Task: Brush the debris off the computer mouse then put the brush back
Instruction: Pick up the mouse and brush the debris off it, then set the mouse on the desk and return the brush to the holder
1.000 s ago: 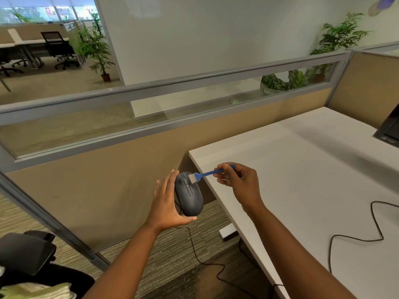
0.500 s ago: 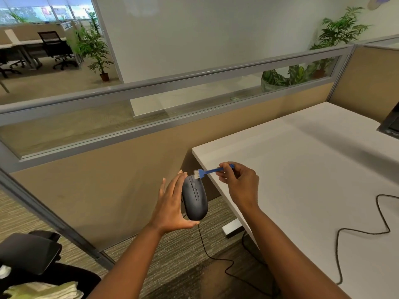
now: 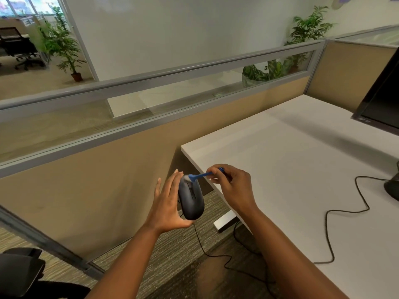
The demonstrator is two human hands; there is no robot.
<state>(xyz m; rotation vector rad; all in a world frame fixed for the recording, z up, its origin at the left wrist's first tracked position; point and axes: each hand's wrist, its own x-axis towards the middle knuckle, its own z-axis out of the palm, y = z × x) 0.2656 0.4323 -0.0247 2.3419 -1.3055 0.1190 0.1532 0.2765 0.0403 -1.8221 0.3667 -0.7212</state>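
Observation:
A black wired computer mouse (image 3: 192, 201) is held upright in the air, left of the desk's corner, by my left hand (image 3: 167, 207), which cups its back and lower end. My right hand (image 3: 234, 186) pinches the handle of a small blue brush (image 3: 200, 175). The brush's pale bristles rest on the top front of the mouse, near the scroll wheel. The mouse's thin cable (image 3: 216, 254) hangs down to the floor.
A white desk (image 3: 302, 169) fills the right side, with a black cable (image 3: 345, 212) snaking across it and a monitor (image 3: 382, 100) at the far right. A tan partition (image 3: 97, 180) with a glass strip stands ahead. A black chair (image 3: 19, 270) sits at lower left.
The mouse and both hands have stayed together off the desk's corner. The brush head has shifted slightly over the top of the mouse. The view has turned right, showing more monitor.

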